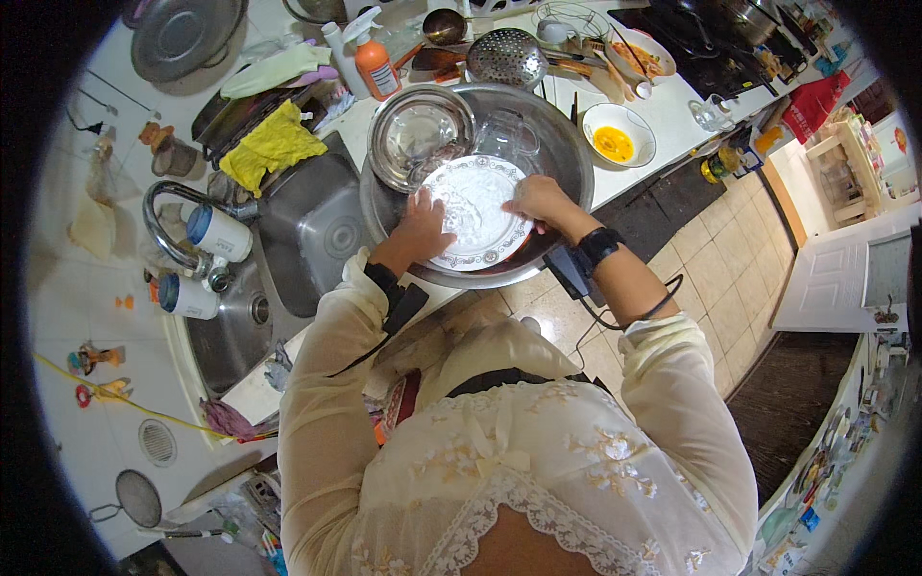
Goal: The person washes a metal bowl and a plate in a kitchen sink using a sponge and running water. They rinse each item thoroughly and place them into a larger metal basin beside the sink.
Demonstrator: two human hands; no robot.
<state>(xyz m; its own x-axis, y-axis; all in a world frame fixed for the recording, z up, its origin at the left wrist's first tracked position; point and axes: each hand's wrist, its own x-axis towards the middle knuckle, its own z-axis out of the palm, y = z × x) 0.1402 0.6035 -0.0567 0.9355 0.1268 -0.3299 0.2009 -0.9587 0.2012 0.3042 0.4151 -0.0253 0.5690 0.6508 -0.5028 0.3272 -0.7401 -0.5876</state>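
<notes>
A white plate with a patterned rim [479,209] lies over a large round metal basin [569,155], with clear liquid or a clear wrap glinting on its face; which one, I cannot tell. My left hand [420,229] rests on the plate's left side, fingers spread over the rim and face. At the right rim my right hand [540,201] grips the plate, thumb on top. Behind the plate, a round stainless steel bowl [421,129] sits at the basin's back left. Beside it are clear glass vessels [508,137], partly hidden by the plate.
The double steel sink [310,230] and its faucet [162,216] lie left, with a yellow cloth [274,144] behind. A bowl of beaten egg [618,137] stands right of the basin. An orange spray bottle [376,68], a skimmer [508,57] and a gas stove [691,50] are farther back.
</notes>
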